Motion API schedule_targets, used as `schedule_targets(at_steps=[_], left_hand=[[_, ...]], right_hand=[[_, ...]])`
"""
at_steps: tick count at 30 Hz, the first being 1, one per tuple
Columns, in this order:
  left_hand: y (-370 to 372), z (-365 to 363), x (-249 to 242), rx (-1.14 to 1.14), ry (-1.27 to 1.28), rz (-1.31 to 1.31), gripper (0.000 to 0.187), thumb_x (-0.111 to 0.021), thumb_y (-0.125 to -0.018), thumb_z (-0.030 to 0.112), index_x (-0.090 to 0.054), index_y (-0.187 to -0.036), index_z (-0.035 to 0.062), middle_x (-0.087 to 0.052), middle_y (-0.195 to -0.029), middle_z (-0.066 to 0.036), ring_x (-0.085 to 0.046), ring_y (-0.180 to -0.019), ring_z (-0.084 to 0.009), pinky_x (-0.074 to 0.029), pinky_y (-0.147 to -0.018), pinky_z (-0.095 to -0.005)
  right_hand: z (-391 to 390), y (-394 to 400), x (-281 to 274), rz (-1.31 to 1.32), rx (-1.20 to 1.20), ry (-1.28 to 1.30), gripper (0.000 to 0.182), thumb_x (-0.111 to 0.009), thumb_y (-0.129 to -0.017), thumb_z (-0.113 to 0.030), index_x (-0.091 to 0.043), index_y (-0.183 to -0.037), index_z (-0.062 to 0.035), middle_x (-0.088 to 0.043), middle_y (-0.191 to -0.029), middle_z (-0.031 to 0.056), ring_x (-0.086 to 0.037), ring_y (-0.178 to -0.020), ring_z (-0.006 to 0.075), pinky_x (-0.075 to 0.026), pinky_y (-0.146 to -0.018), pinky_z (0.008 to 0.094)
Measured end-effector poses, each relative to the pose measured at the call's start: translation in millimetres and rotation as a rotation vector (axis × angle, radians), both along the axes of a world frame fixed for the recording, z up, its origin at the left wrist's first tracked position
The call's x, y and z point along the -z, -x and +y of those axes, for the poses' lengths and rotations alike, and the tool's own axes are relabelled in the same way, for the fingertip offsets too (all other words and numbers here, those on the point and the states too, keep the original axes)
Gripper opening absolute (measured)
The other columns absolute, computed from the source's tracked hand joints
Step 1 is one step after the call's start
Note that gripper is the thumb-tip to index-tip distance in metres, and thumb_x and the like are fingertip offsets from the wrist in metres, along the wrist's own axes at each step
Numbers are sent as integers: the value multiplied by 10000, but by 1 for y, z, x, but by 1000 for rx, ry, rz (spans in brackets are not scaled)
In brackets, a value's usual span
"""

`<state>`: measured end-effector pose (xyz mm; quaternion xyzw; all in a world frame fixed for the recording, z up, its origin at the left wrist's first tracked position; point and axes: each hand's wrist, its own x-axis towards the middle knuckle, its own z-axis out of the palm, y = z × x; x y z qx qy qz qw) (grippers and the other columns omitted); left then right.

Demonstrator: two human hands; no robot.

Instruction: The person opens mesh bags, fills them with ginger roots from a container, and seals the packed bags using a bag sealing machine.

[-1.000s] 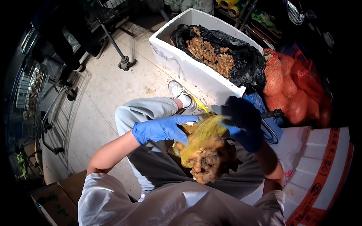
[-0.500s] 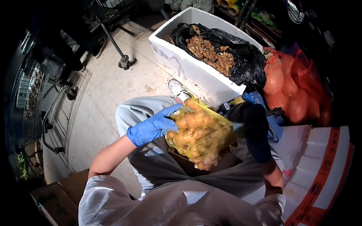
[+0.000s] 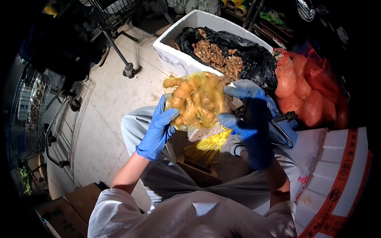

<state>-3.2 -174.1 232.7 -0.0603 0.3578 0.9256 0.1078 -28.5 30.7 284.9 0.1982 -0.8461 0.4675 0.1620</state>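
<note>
A yellow mesh bag of ginger [image 3: 196, 99] is held up in front of me, close to the near side of the foam box in this view. My left hand [image 3: 156, 125], in a blue glove, grips its left side with the thumb across the front. Thumb and fingers apart, my right hand [image 3: 256, 123] is open just off the bag's right side, its blue glove mostly in shadow. Below the bag, a bunch of yellow netting [image 3: 206, 147] lies by a brown box [image 3: 197, 171] between my legs.
Loose ginger [image 3: 220, 57] lies on black plastic [image 3: 260, 65] inside a white foam box [image 3: 174, 61]. Red mesh sacks [image 3: 305, 87] stand right of it. White-and-orange cartons [image 3: 329, 174] are at my right, a cardboard box [image 3: 71, 206] at my left. Wheeled carts [image 3: 129, 69] stand beyond.
The bag of ginger has moved up and away from my body, uncovering the yellow netting. My right hand, earlier at the bag's right edge, is now spread open beside it.
</note>
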Motion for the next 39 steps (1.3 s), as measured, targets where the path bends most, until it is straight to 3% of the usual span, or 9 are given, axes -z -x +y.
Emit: schedule_targets(at_steps=[5, 9, 11, 16, 21, 25, 28, 34, 39], left_hand=[[5, 10, 1, -99, 138, 29, 379, -532, -749, 35, -386, -1098, 59, -499, -999, -55, -523, -887, -125, -449, -775, -251], [7, 15, 4, -181, 109, 24, 315, -542, -742, 31, -411, -1026, 64, -504, -961, -47, -526, -842, -111, -461, -712, -227], [7, 13, 10, -204, 103, 14, 317, -549, -742, 36, -410, -1025, 68, -505, -958, -47, -528, -838, -110, -465, -697, -218], [10, 10, 10, -236, 86, 6, 317, -561, -756, 71, -407, -1032, 78, -504, -967, -45, -541, -845, -111, -484, -685, -213], [7, -2, 8, -171, 49, -46, 386, -552, -744, 44, -384, -1091, 69, -503, -968, -50, -545, -839, -107, -478, -700, -214], [-1, -20, 22, -111, 74, -44, 552, -527, -694, -12, -303, -1195, 44, -501, -993, -78, -548, -826, -119, -458, -732, -220], [-9, -23, 20, -47, 155, -92, 646, -520, -679, -37, -246, -1259, 40, -476, -1081, -119, -530, -913, -152, -448, -784, -254], [-18, -23, 5, 5, 46, -78, 636, -498, -688, -48, -240, -1263, 40, -426, -1169, -110, -470, -1045, -208, -424, -864, -312], [-23, -18, -5, 28, -1, -97, 633, -493, -697, -42, -232, -1267, 44, -402, -1200, -118, -451, -1071, -220, -415, -880, -328]], right_hand=[[-20, 13, -2, 64, 173, -319, 293, -700, -593, -139, -564, -820, -14, -513, -1001, 128, -502, -889, 288, -388, -807, 323], [-29, 11, 16, -7, 63, -103, 112, -580, -722, -53, -511, -804, -22, -526, -885, 99, -508, -829, 202, -397, -736, 292], [-36, 6, 11, -88, 62, 279, 163, -556, -762, -100, -485, -893, -36, -543, -711, 129, -526, -655, 308, -416, -578, 331], [-33, 13, 21, -430, 66, 308, 149, -541, -792, -104, -483, -902, -22, -560, -716, 88, -555, -633, 191, -429, -569, 272], [-28, 11, -14, -1266, -329, 516, 177, -611, -744, -94, -555, -879, 5, -544, -696, 22, -492, -598, 82, -396, -523, 195], [-1, 4, 5, -903, -657, -31, 198, -613, -738, -106, -574, -897, 6, -587, -710, 30, -534, -595, 129, -441, -588, 240], [18, -20, 5, -649, -484, -251, 265, -628, -719, -126, -566, -948, -9, -588, -760, 45, -549, -676, 165, -441, -655, 290], [38, -39, -10, -315, -527, -304, 283, -633, -696, -259, -534, -796, -14, -520, -760, 157, -519, -718, 318, -411, -609, 354], [40, -41, -7, -141, -425, -296, 202, -602, -726, -212, -510, -792, -44, -504, -732, 103, -505, -687, 284, -395, -592, 346]])
